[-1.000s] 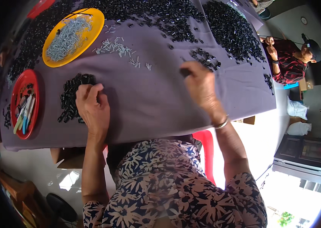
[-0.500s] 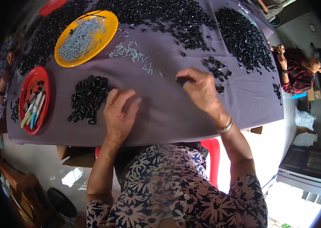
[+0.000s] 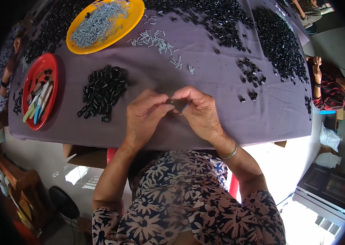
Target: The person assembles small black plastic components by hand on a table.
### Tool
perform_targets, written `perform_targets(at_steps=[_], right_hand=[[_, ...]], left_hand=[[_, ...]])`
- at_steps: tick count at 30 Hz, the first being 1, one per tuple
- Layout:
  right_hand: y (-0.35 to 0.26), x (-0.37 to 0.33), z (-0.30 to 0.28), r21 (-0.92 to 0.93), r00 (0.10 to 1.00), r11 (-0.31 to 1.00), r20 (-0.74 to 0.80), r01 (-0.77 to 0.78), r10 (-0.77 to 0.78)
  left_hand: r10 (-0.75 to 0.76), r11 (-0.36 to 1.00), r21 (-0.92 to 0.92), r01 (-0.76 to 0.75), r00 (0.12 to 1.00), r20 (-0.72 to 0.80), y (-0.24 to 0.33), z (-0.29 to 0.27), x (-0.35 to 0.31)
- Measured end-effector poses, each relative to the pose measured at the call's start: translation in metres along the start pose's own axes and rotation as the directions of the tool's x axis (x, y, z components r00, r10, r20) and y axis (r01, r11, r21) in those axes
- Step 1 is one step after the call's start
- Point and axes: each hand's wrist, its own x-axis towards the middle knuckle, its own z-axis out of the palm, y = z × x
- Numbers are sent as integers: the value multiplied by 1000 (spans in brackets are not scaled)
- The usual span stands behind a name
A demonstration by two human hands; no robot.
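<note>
My left hand (image 3: 144, 118) and my right hand (image 3: 201, 112) meet over the near side of the table, fingertips almost touching. Between them is a small black piece (image 3: 178, 105), mostly covered by the fingers. The right thumb and fingers pinch it; a bit of blue shows beside them. The left thumb and forefinger are pressed together at its other end, and what exactly sits in that pinch is too small to make out. Left of my hands lies a heap of short black plastic pieces (image 3: 104, 90). Beyond them, small grey pins (image 3: 154, 41) are scattered on the cloth.
A yellow plate (image 3: 135, 18) holds many grey pins. A red tray (image 3: 54, 96) with knife-like tools (image 3: 37, 107) stands at left. Larger black heaps (image 3: 272, 43) cover the far side of the purple cloth (image 3: 278, 116). Other people sit left and right (image 3: 333, 87).
My right hand has come inward and down with the black piece. My left hand has moved right, away from the black heap, and closed its fingertips against the right hand. The view has shifted slightly.
</note>
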Motion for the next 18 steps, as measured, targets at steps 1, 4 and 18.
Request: perform_targets(at_steps=[1, 4, 18], right_hand=[[-1, 0, -3, 2, 1000, 1000, 4, -2, 2], [-12, 6, -16, -132, 996, 987, 42, 89, -84], [-14, 82, -56, -702, 976, 679, 173, 215, -131]], left_hand=[[-17, 1000, -3, 17, 1000, -4, 0, 0, 0], [24, 993, 113, -21, 999, -24, -1, 0, 1], [191, 684, 711, -161, 981, 39, -7, -1, 13]])
